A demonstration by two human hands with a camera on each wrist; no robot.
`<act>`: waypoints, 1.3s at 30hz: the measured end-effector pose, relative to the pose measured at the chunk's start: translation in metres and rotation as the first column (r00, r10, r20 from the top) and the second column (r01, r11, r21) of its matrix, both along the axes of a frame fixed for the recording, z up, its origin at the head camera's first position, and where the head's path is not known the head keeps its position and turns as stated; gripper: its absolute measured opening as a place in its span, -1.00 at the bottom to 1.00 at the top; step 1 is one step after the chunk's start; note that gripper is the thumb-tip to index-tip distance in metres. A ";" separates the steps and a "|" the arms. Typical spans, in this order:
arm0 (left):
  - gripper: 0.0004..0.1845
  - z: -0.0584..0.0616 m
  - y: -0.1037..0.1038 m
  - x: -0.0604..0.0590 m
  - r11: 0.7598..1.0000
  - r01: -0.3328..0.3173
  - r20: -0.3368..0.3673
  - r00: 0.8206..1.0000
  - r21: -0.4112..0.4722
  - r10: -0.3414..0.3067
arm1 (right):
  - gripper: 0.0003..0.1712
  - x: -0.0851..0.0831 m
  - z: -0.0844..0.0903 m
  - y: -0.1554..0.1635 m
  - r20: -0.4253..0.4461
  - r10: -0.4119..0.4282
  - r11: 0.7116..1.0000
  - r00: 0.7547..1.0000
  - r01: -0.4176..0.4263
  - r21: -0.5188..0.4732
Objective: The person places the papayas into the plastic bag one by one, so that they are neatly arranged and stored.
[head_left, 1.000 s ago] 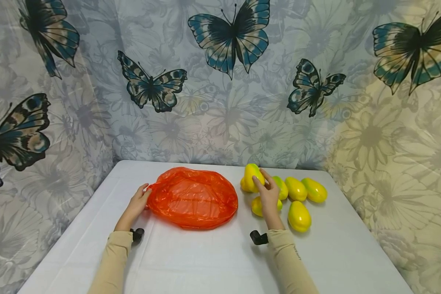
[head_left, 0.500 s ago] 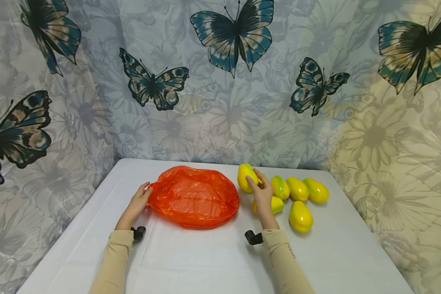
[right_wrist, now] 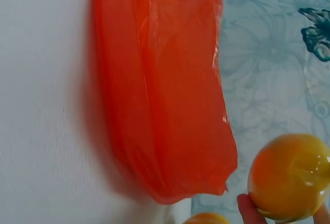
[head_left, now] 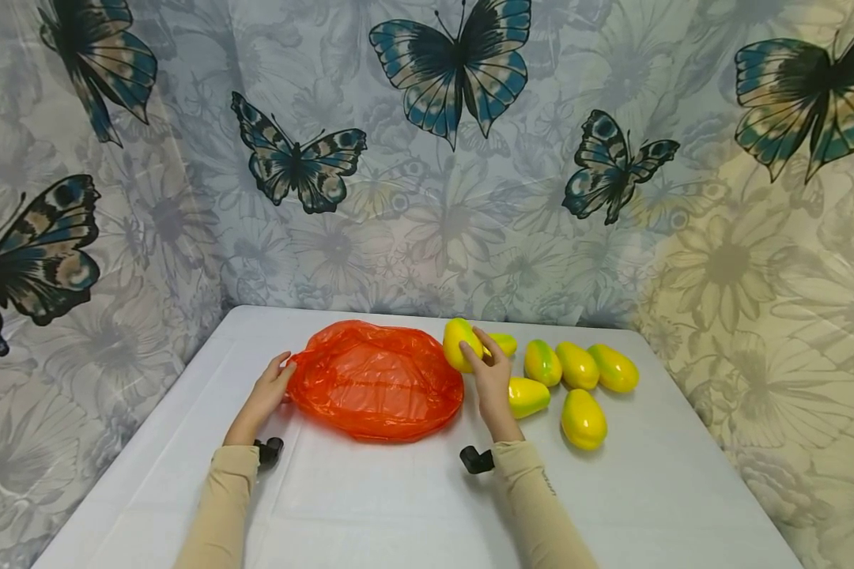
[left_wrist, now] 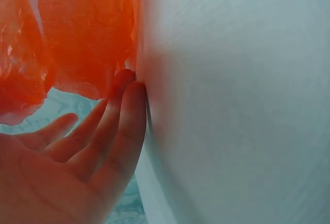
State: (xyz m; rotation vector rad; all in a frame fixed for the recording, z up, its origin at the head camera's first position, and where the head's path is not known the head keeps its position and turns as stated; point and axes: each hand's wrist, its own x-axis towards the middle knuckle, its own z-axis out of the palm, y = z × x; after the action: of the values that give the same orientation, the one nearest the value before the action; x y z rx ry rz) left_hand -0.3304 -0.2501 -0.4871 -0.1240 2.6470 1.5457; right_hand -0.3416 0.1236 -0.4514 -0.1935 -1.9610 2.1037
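An orange plastic bag [head_left: 373,379] lies crumpled on the white table [head_left: 398,506]. My left hand [head_left: 279,373] rests at its left edge, and in the left wrist view its straight fingers [left_wrist: 124,116] touch the bag's rim [left_wrist: 77,44]. My right hand [head_left: 482,362] grips a yellow-green mango [head_left: 459,343] just above the table, right beside the bag's right edge. The right wrist view shows this mango [right_wrist: 289,177] held at my fingertips [right_wrist: 248,209], close to the bag [right_wrist: 160,90].
Several more mangoes lie on the table to the right of my right hand, among them one [head_left: 527,395] beside my wrist and one [head_left: 582,417] nearest the front. A butterfly-print curtain [head_left: 427,158] hangs behind and around the table.
My right hand has carried the mango leftward from the mango group to the bag's right edge. My left hand has stayed at the bag's left edge.
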 end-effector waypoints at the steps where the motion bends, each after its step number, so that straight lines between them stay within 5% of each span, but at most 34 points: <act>1: -0.32 0.000 0.000 0.000 1.000 -0.003 0.001 1.000 0.000 0.003 | -0.41 0.000 0.000 -0.002 -0.002 0.000 1.000 1.000 0.000 -0.001; 39: -0.33 -0.004 -0.002 0.000 0.999 -0.030 -0.004 1.000 0.038 0.030 | -0.46 -0.001 -0.008 -0.070 0.015 0.119 0.993 0.993 -0.119 0.012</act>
State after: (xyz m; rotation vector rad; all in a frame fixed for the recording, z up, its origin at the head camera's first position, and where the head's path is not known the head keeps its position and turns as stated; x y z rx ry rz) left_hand -0.3305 -0.2520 -0.4910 -0.1587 2.6296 1.6070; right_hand -0.3429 0.0531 -0.4592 -0.0915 -2.0414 2.1670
